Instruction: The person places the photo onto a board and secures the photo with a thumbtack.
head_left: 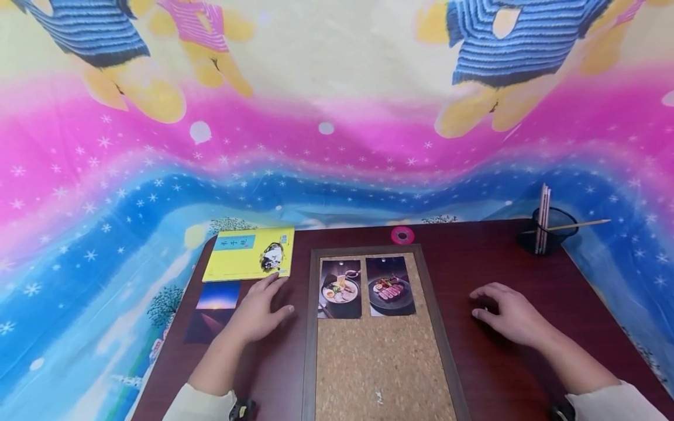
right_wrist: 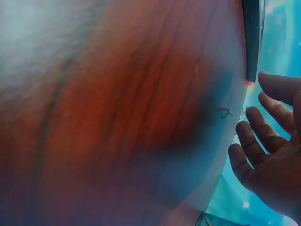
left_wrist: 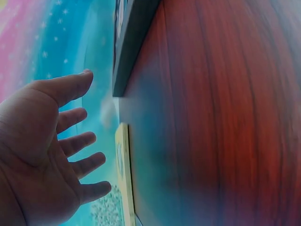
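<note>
A framed cork board [head_left: 379,362] lies on the table between my hands. Two food photos are on its upper part: a noodle bowl photo [head_left: 340,290] and a photo of sliced meat on a dark plate [head_left: 391,287], each with a small pale dot at its top. My left hand [head_left: 258,313], fingers apart and holding nothing, hovers left of the board. Close to it are a yellow book [head_left: 247,257] and a sunset photo [head_left: 218,298]. On the board's right, my right hand [head_left: 508,313] is loosely bent and empty. A tiny thin hook-like thing [right_wrist: 226,113] shows on the table near it.
Behind the board lies a pink tape roll [head_left: 402,235]. A black mesh pen holder [head_left: 547,234] with several pencils stands at the back right corner. Patterned cloth [head_left: 337,140] hangs directly behind the dark wood table [head_left: 453,251] and along its sides.
</note>
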The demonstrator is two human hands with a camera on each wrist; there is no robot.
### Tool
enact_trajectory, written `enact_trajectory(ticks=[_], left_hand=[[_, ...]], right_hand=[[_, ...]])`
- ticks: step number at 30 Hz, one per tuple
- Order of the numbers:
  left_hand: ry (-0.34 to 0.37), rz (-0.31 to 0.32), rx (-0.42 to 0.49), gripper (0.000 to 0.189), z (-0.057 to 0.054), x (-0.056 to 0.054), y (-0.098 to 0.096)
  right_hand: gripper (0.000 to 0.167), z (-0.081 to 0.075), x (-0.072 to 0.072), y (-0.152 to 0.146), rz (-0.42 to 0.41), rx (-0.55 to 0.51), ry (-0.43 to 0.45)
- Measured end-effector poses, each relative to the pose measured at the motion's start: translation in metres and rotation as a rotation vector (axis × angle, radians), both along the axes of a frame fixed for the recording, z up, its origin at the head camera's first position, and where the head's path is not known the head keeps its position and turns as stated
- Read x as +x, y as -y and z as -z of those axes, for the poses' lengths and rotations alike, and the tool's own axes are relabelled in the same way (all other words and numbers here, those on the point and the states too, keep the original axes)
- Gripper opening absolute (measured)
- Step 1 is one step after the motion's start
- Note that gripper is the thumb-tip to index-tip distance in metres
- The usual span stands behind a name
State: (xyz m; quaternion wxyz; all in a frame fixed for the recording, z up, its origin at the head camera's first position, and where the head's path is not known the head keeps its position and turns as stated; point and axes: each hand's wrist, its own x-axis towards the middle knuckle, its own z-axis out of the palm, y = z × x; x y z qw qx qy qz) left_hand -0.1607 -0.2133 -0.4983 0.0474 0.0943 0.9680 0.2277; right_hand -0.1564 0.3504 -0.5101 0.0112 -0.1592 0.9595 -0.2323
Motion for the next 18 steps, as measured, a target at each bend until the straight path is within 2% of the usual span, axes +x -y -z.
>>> enact_trajectory(ticks=[10,18], left_hand=[[0.014,-0.042,0.025,0.074,0.003,0.003,0.035],[0.017,-0.095,0.0,0.076,0.003,0.008,0.071]], right_hand=[[0.034,0.008,0.007,-0.014,0.028,0.011,0.029],[0.045,0.015,0.011,-0.023,0.064,0.05,0.045]])
